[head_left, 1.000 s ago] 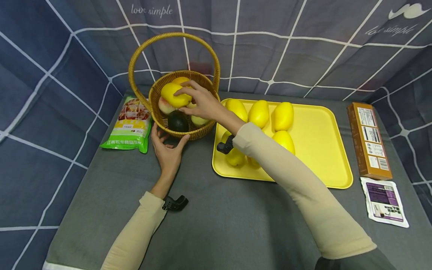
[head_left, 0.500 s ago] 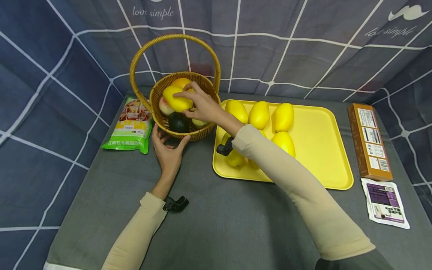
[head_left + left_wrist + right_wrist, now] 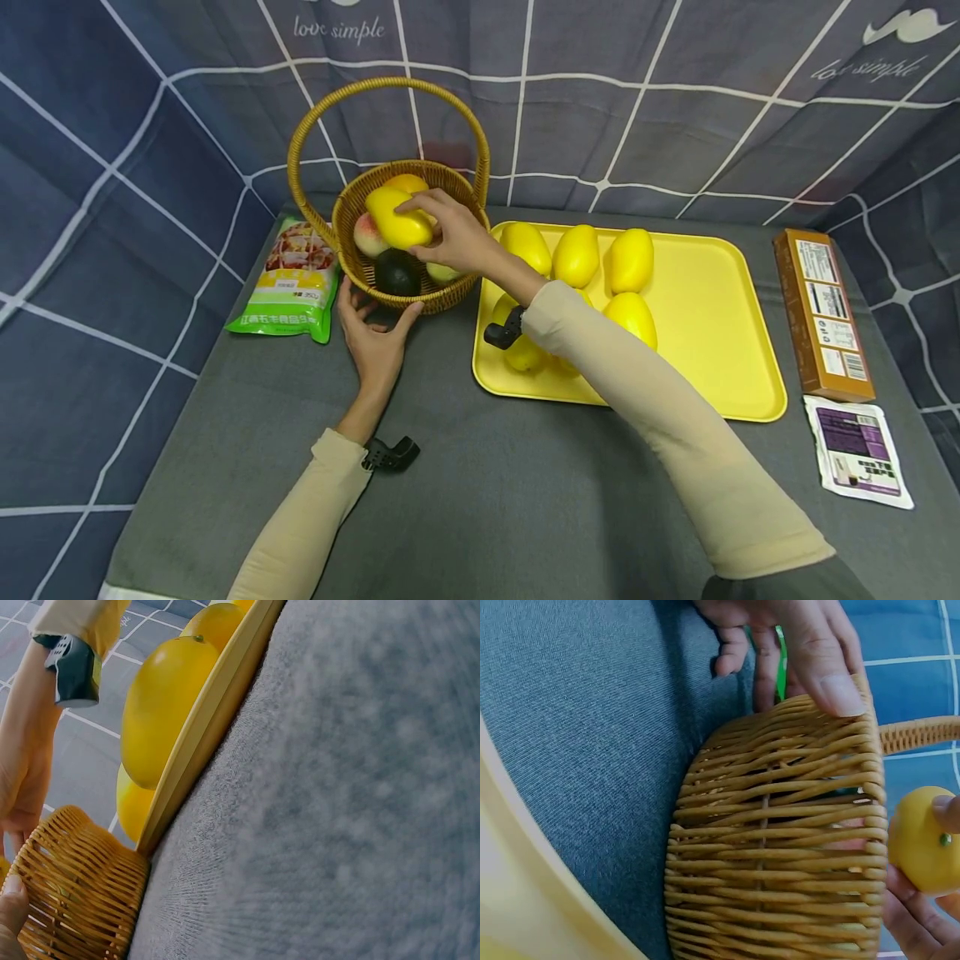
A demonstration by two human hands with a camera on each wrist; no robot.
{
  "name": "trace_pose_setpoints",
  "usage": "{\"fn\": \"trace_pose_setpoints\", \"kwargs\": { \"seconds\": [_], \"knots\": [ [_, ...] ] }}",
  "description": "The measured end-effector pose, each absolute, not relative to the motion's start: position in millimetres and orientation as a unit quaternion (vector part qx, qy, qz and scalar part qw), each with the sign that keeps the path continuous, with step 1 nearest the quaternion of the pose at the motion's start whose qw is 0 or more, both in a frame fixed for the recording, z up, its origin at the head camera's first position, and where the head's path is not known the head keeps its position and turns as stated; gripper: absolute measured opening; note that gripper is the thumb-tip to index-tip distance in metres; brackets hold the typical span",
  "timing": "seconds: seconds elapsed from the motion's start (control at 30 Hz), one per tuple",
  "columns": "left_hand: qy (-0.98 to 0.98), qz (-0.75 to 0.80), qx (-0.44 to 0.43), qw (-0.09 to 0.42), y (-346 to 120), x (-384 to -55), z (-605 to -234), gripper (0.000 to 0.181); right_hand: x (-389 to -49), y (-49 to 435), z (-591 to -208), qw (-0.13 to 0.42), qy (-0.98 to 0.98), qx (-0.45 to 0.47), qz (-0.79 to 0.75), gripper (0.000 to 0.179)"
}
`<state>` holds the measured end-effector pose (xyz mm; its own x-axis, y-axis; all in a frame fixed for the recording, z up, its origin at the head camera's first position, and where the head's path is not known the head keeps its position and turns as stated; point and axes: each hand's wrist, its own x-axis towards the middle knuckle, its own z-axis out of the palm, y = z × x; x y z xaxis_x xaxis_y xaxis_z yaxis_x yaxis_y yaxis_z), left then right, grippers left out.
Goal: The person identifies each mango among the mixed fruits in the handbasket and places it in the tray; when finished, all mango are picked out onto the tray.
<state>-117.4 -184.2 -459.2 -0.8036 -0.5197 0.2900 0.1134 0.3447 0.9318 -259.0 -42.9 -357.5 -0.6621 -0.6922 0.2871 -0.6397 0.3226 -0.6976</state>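
Observation:
My right hand [image 3: 457, 237] pinches a yellow mango [image 3: 392, 218] between thumb and fingers, over the wicker basket [image 3: 453, 293]. The mango's stem end shows in the right wrist view, near the rim. Inside the basket are a dark green avocado [image 3: 397, 272], a pinkish peach [image 3: 369, 237], an orange-yellow fruit [image 3: 408, 182] and a pale green fruit [image 3: 441, 273], partly hidden by the right hand. My left hand [image 3: 375, 346] holds the basket's near left side, its thumb [image 3: 841, 694] on the wall by the rim.
A yellow tray [image 3: 712, 325] with several mangoes [image 3: 630, 260] lies right of the basket, partly under the right forearm. Left of the basket lies a green food bag [image 3: 288, 283]. A brown box [image 3: 823, 312] and a white-purple pouch [image 3: 857, 450] lie at the far right.
The mango in my right hand has shifted slightly right and down over the basket and turned a little. My left hand stays on the basket.

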Motion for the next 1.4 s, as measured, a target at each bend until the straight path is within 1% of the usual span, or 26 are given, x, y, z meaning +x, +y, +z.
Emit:
{"fn": "trace_pose_setpoints", "kwargs": {
  "seconds": [0.1,0.37,0.6,0.73,0.93,1.07,1.4],
  "knots": [
    [-0.77,-0.555,0.138,0.283,-183.6,-117.2,-459.9,0.1,-256.7,-36.4,-355.3,0.027,0.805,-0.401,-0.437,0.049],
    [-0.767,-0.556,0.143,0.286,-183.8,-115.7,-460.5,0.1,-250.0,-12.5,-349.6,-0.007,0.796,-0.394,-0.46,0.05],
    [-0.761,-0.566,0.138,0.285,-169.9,-104.8,-429.2,0.096,-237.2,15.4,-345.9,-0.029,0.782,-0.38,-0.493,0.05],
    [-0.764,-0.561,0.142,0.285,-171.6,-106.4,-433.1,0.094,-230.4,30.6,-345.3,-0.047,0.782,-0.366,-0.502,0.049],
    [-0.755,-0.573,0.13,0.289,-169.3,-101.3,-422.7,0.093,-222.8,47.2,-348.2,-0.05,0.791,-0.346,-0.502,0.049],
    [-0.755,-0.574,0.129,0.29,-168.6,-101.2,-423.0,0.094,-215.1,60.9,-348.3,-0.056,0.791,-0.334,-0.509,0.05],
    [-0.754,-0.576,0.125,0.289,-165.6,-104.5,-424.6,0.094,-199.6,107.0,-356.6,-0.082,0.801,-0.278,-0.524,0.053]
  ]
}}
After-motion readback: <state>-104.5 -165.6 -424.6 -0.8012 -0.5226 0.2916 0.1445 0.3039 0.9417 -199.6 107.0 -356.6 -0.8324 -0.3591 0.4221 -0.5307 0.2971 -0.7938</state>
